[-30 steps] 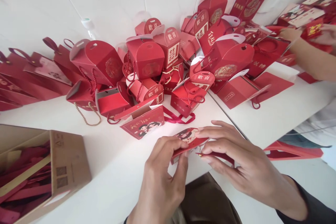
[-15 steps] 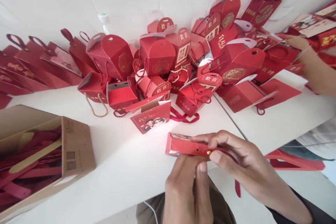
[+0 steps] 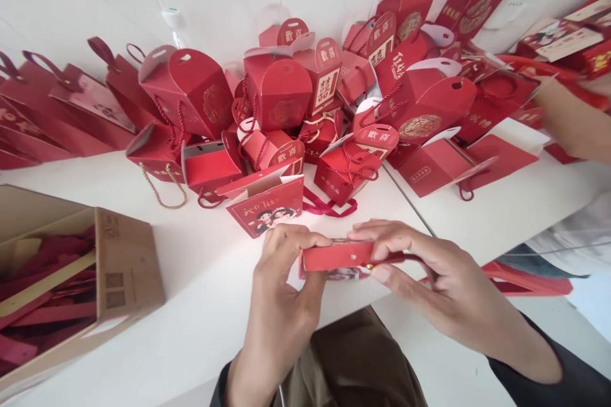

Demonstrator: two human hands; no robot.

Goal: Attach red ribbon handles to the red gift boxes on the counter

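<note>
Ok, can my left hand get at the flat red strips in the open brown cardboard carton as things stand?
Probably yes: the strips show in the carton, and nothing seems to stand between it and your left hand, though that hand holds a slim red cardboard box.

I see the carton (image 3: pixel 131 267) left on the bench (image 3: pixel 200 292), gift bags (image 3: pixel 42 105) behind it, gift boxes (image 3: pixel 286 92) to their right, the held box (image 3: pixel 337 257) before them.

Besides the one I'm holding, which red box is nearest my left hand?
The box showing a cartoon couple, just beyond your left hand; others sit farther back.
</note>
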